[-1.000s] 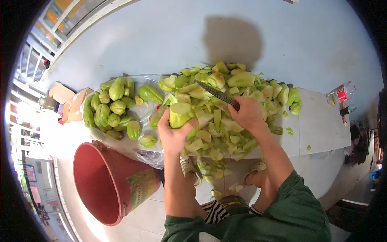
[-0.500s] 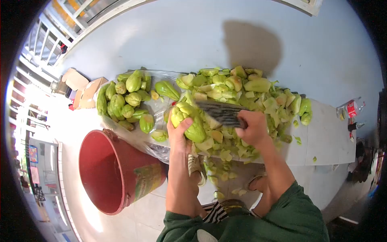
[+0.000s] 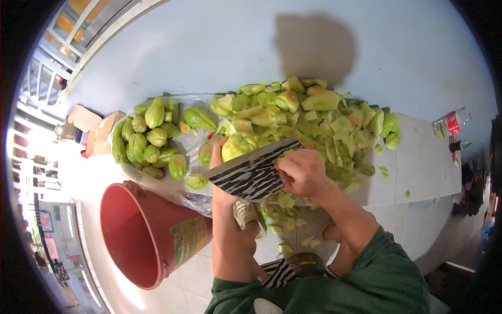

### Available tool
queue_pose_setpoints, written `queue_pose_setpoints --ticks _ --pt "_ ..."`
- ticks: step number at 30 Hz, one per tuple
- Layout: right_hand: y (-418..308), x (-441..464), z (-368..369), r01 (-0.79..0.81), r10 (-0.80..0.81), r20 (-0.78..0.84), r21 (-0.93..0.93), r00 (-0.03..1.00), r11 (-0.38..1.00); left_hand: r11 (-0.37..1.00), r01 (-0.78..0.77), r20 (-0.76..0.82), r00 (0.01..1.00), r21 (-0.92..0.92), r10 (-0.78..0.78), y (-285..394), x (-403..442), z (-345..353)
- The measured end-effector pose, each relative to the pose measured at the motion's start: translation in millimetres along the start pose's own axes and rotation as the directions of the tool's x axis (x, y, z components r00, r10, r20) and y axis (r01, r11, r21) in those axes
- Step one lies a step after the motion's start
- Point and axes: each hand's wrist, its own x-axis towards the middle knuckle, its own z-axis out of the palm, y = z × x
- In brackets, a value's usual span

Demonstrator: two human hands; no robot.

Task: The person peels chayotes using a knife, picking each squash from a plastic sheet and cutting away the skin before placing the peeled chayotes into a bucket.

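Note:
My left hand (image 3: 216,153) is closed round a pale green chayote (image 3: 238,145); the blade hides most of its fingers. My right hand (image 3: 303,174) grips a broad cleaver (image 3: 256,171), whose handle is covered by the fingers. The wide blade, with dark and light stripes showing on its face, lies across the front of the chayote; whether its edge touches the flesh I cannot tell. Behind and to the right of both hands spreads a heap of cut chayote pieces (image 3: 334,123). Whole chayotes (image 3: 138,144) are piled on clear plastic at the left.
A red bucket (image 3: 149,209) lies tipped on its side at the lower left. Some scraps (image 3: 282,222) have dropped to the floor between my feet. The white tiled ledge (image 3: 418,167) carries a plastic bottle (image 3: 456,123) at its right end. An open cardboard box (image 3: 104,133) stands far left.
The cleaver has come down and left from above the heap to across the chayote, its face turned towards me. My right hand has moved left. The view has shifted slightly.

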Motion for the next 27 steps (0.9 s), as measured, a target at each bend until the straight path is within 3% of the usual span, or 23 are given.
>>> queue_pose_setpoints --ticks 2,5,9,11,12,14,16,18,19,21,23,27 --pt "0 0 -3 0.023 -0.024 0.031 0.017 0.999 1.0 0.98 0.142 -0.047 0.988 -0.143 -0.15 -16 1 0" --pt "-2 0 -3 0.012 -0.014 0.041 0.048 0.999 0.999 0.954 0.211 -0.077 0.97 -0.215 -0.231 -29 5 -2" --pt "3 -6 -9 -0.016 0.023 0.153 -0.045 0.988 0.999 0.983 0.156 -0.107 0.98 -0.098 -0.167 -17 4 3" --pt "14 -10 -7 -0.152 0.159 0.227 -0.046 0.961 0.987 0.991 0.096 0.03 0.995 0.093 -0.099 4 -3 5" --pt "21 -12 -5 -0.149 0.156 0.227 -0.049 0.961 0.988 0.991 0.008 0.014 1.0 0.136 -0.01 1 1 2" --pt "32 -11 0 -0.218 0.243 0.248 -0.123 0.938 0.968 0.996 0.032 0.046 0.998 0.077 -0.036 -8 6 -3" --pt "17 0 -13 -0.194 0.215 0.234 -0.108 0.948 0.975 0.987 0.123 0.069 0.991 -0.102 -0.117 0 8 0" --pt "18 -1 -12 -0.183 0.2 0.224 -0.094 0.954 0.979 0.985 0.125 0.089 0.989 -0.119 -0.115 19 8 4" --pt "30 -7 -7 -0.212 0.235 0.209 -0.126 0.949 0.969 0.981 0.134 0.104 0.987 -0.141 -0.12 22 5 6" --pt "48 -18 -8 -0.255 0.281 0.186 -0.154 0.942 0.955 0.991 0.135 0.13 0.983 -0.016 -0.132 8 5 -2" --pt "71 -10 -17 -0.516 0.693 0.301 -0.492 0.655 0.701 0.983 0.105 0.163 0.983 -0.148 -0.08 14 5 -1" --pt "61 -4 -33 -0.548 0.636 0.162 -0.378 0.754 0.746 0.979 0.193 0.081 0.979 -0.069 -0.187 23 8 -7"
